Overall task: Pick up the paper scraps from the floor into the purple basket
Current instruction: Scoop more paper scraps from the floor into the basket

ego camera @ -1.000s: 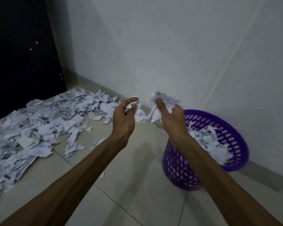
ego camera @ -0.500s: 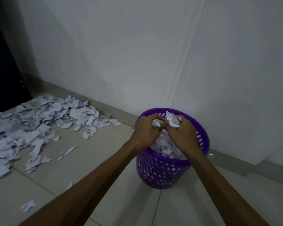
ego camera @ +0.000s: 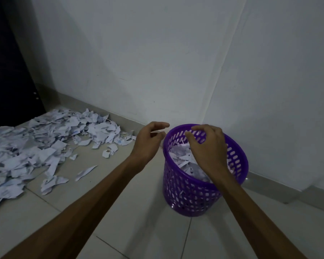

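While our right hand [ego camera: 207, 148] is hovering over the mouth of the purple basket [ego camera: 238, 166], its fingers are hanging loosely curled and holding nothing, the fingertips pointing toward the far rim. Our left hand [ego camera: 148, 142] is floating just beside the basket's left edge, apart from it, thumb and fingers relaxed and empty as well. We are looking down at both bare forearms stretching in from the bottom of the view. Inside the basket, torn paper scraps [ego camera: 183, 157] are lying in a heap that is filling it partway, showing white through the slotted wall. We are seeing the basket standing upright on the pale tiled floor [ego camera: 138, 221], near the corner where two white walls [ego camera: 157, 62] are meeting. Well to the left, a wide pile of paper scraps [ego camera: 36, 146] is spreading across the tiles up to the skirting, with a few loose pieces [ego camera: 85, 172] lying between the pile and the basket. A dark panel [ego camera: 7, 71] is standing at the far left edge.
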